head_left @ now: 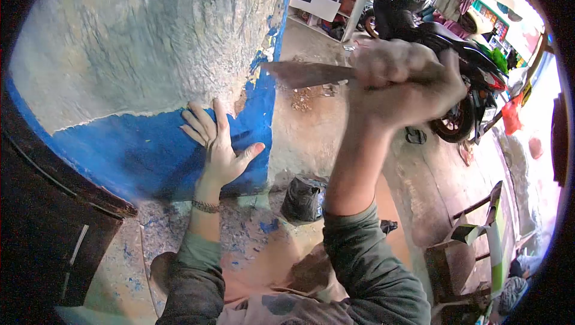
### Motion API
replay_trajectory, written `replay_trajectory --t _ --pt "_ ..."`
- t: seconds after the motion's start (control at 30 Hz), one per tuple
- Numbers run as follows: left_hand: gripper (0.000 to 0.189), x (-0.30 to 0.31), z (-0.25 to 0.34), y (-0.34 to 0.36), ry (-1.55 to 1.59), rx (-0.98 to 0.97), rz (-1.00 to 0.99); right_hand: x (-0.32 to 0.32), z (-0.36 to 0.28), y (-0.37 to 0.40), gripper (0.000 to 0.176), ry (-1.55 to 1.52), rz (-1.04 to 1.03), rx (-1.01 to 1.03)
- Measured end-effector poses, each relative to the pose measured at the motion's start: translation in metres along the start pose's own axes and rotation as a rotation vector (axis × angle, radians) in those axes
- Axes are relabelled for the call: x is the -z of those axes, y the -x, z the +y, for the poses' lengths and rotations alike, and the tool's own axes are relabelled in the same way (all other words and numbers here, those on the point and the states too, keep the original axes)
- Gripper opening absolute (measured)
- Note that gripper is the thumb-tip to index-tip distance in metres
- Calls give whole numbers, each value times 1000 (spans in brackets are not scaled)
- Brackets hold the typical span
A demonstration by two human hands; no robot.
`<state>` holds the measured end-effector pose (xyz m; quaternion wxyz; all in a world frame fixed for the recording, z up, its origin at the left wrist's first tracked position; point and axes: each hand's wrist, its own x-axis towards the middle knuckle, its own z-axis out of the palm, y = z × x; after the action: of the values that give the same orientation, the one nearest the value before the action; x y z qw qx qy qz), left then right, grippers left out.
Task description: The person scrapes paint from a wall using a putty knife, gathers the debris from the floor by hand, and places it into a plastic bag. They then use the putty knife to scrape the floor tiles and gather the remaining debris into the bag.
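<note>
My left hand (223, 154) lies with its fingers spread on the wall's blue paint (150, 151), fingertips at the edge of the bare grey patch (162, 43). A bracelet (205, 206) circles that wrist. My right hand (401, 79) is closed in a fist around a scraper (311, 75), smeared by motion. Its flat metal blade points left towards the wall's corner, where a ragged strip of blue paint and pale flakes runs along the edge. The scraper's handle is hidden inside the fist.
A black plastic bag (304, 198) stands on the floor below the corner. Blue paint chips (239, 235) litter the floor, and rubble (305, 99) lies beyond the corner. A motorcycle (443, 38) is parked at the upper right. A wooden chair (473, 235) stands at the lower right.
</note>
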<state>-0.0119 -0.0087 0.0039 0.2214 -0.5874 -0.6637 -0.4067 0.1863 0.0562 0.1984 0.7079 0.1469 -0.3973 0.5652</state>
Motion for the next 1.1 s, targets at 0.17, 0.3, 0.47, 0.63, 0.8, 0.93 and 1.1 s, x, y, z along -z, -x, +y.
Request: replay_trajectory --t 0.17,0.3,0.47,0.63,0.8,0.93,1.1 --pt "113 4 2 1 83 1 -34 11 3 4 51 -6 29 155" --pt "97 14 26 -2 18 15 32 19 2 20 50 -30 129 170" --pt "13 -11 89 30 912 305 330 51 12 60 45 -119 280 192" --pt "26 -12 135 20 1882 978 -211 73 23 118 42 -278 533 48" --pt "33 -5 121 5 1707 920 68 79 30 136 40 -285 421 -152" --pt "30 -21 115 11 1310 538 378 123 3 121 43 235 38 -444" --pt "30 2 101 -10 1397 552 188 128 -12 125 45 124 -239 -1098"
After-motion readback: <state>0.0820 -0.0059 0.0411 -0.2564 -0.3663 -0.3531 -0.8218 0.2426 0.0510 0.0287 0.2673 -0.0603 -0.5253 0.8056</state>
